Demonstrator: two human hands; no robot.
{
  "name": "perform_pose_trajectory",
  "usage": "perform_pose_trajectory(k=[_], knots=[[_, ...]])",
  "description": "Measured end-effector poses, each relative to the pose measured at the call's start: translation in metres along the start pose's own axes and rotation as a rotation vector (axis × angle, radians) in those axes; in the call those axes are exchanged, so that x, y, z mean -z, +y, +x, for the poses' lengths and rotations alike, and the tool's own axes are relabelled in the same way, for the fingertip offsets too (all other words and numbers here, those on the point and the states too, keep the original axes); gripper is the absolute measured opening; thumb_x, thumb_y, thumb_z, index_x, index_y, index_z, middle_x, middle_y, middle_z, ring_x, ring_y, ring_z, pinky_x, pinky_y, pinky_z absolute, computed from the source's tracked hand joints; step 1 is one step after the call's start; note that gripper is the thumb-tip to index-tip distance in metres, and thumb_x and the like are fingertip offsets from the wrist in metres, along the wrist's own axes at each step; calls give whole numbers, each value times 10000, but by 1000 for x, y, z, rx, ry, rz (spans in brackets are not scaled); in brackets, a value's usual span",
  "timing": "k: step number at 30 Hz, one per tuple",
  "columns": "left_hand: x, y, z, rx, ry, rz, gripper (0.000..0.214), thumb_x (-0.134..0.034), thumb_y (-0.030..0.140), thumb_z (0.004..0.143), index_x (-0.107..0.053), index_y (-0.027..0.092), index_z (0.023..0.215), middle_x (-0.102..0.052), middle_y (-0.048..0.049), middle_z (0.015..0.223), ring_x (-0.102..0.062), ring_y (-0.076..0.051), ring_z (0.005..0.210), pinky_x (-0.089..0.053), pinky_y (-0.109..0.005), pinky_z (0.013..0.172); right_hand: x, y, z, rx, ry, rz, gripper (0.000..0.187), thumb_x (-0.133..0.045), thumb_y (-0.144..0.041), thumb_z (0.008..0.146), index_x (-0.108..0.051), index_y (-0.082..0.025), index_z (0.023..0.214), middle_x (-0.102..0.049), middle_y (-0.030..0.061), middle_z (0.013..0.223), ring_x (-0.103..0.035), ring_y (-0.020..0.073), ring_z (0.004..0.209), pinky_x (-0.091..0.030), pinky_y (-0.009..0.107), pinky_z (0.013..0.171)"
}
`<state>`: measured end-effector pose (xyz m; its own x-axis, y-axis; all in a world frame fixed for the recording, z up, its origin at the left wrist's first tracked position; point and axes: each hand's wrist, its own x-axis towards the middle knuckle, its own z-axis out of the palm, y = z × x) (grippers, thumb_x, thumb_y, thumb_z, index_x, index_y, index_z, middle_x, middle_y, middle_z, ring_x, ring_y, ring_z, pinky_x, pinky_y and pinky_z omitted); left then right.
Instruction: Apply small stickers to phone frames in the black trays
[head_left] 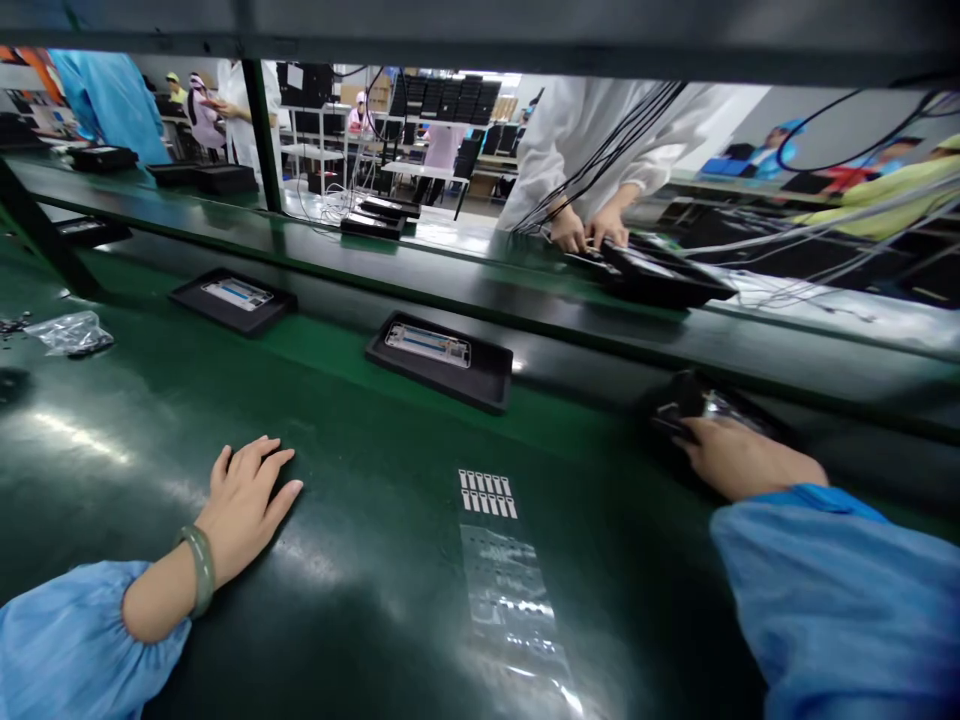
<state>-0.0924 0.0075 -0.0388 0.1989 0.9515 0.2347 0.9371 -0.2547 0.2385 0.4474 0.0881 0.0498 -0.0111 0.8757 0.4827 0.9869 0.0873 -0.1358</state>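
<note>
- Clearly apart, the fingers of the left hand are spread on the green counter, palm down, well short of its far edge; a green bangle circles the wrist below them.
- The right hand reaches to a black tray by the counter's far edge, toward the right. Its fingers meet the tray's near left part, but blur hides whether they clamp it or only touch it, so I cannot tell. Something shiny lies in that tray, also too blurred to make out.
- Between the two hands, nearer the viewer than the trays, a clear film stretches away from the near side of the counter, with two rows of white tabs at its far end.
- Along the far edge, near its middle, sits a second tray carrying a pale, flat device frame with a blue stripe.
- Further left on that edge, a third tray bears a similar frame.
- Toward the counter's far left corner lies a crumpled clear bag, beside small dark bits.
- Beyond the far edge, a co-worker's hands, in white sleeves, work at another black tray.
</note>
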Motion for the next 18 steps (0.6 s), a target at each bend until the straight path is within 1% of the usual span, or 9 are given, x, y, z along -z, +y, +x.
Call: perform_pose_trajectory(k=[2, 5, 7, 9, 12, 13, 14, 16, 18], knots=[[0, 3, -1, 6, 0, -7, 344, -353, 369, 943, -512, 188, 1189, -515, -121, 1254, -402, -284, 1262, -218, -608, 1047, -5, -23, 0, 66, -66, -101, 169, -592, -246, 720, -596, -196, 559, -545, 41, 544, -492, 146, 439, -281, 269, 426], [-1, 8, -2, -11, 1, -13, 350, -359, 368, 943, -516, 179, 1192, -516, -129, 1262, -393, -289, 1269, -231, -609, 1040, -7, -73, -11, 175, -102, -220, 121, -541, -211, 781, -641, -187, 718, -624, 103, 694, -578, 207, 575, -346, 293, 465], [-3, 12, -3, -41, 8, -13, 356, -380, 363, 939, -513, 175, 1210, -508, -136, 1284, -381, -296, 1278, -229, -613, 1041, -3, -112, -25, 259, -118, -262, 157, -496, -181, 813, -647, -191, 857, -649, 121, 809, -606, 237, 672, -390, 305, 492], [-3, 17, -3, -85, 2, -28, 367, -402, 354, 935, -495, 184, 1247, -488, -135, 1321, -358, -298, 1297, -221, -618, 1047, 6, -154, -41, 352, -121, -285, 227, -443, -140, 833, -629, -177, 958, -646, 119, 854, -610, 246, 712, -428, 317, 513], [1, 22, -3, -146, -23, -108, 378, -388, 329, 947, -461, 184, 1288, -459, -133, 1356, -328, -282, 1323, -242, -602, 1057, 22, -211, -69, 659, -14, -320, 354, -380, -37, 793, -584, -106, 1074, -632, 110, 837, -605, 239, 714, -473, 336, 568], [4, 24, -2, -164, -20, -144, 376, -376, 320, 953, -456, 178, 1291, -454, -133, 1361, -322, -273, 1329, -247, -590, 1065, 28, -227, -79, 725, 1, -311, 383, -364, -13, 780, -575, -96, 1089, -625, 100, 810, -593, 226, 679, -474, 339, 569], [7, 26, -2, -183, -7, -181, 372, -366, 310, 958, -452, 173, 1292, -449, -133, 1364, -319, -263, 1332, -247, -576, 1076, 32, -241, -88, 761, 17, -305, 396, -360, 0, 776, -576, -95, 1094, -618, 90, 780, -582, 218, 653, -467, 338, 560], [13, 28, -2, -216, 32, -260, 370, -352, 292, 965, -432, 173, 1306, -444, -129, 1367, -318, -243, 1335, -240, -551, 1098, 37, -267, -106, 842, 4, -266, 416, -356, 30, 763, -594, -94, 1080, -608, 74, 741, -570, 195, 620, -445, 313, 533], [18, 28, -1, -225, 64, -344, 380, -343, 282, 968, -401, 179, 1329, -442, -127, 1367, -324, -231, 1332, -259, -529, 1105, 39, -287, -123, 890, -17, -212, 377, -387, 29, 771, -624, -104, 1032, -602, 60, 704, -564, 176, 594, -406, 286, 490]])
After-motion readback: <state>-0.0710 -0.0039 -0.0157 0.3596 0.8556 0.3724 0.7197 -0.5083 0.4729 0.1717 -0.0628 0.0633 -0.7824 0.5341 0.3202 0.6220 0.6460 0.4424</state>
